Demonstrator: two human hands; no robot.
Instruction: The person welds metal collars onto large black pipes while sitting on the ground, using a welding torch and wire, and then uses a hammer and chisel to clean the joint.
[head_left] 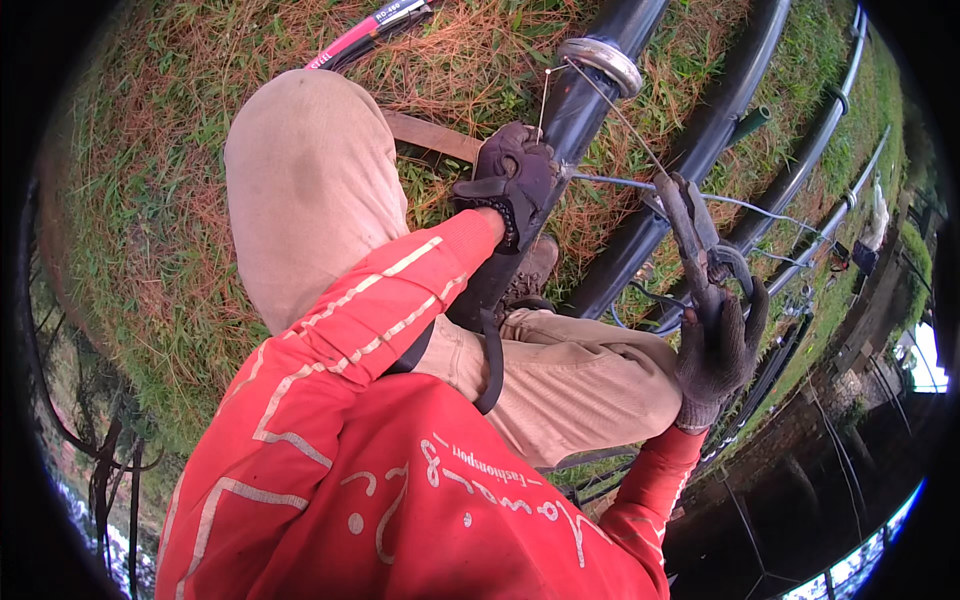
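My left hand (pixel 510 185), in a dark glove, rests closed against a shiny black pole (pixel 578 115). A thin wire (pixel 544 100) runs down into its fingers from beside a pale metal ring (pixel 600 65) around the pole. My right hand (pixel 720 350), in a dark knit glove, is wrapped around the handles of worn pliers (pixel 697 240). Another strand of wire (pixel 618 112) stretches from the ring to the plier jaws, which appear to hold its end.
More black poles (pixel 705 140) lie alongside on grass, with a short green tube end (pixel 750 124) between them. Blue-grey wire (pixel 740 203) crosses the poles. A wooden piece (pixel 430 135) lies by my left hand. Beyond sits a pink-and-black object (pixel 365 35). My bent legs flank the pole.
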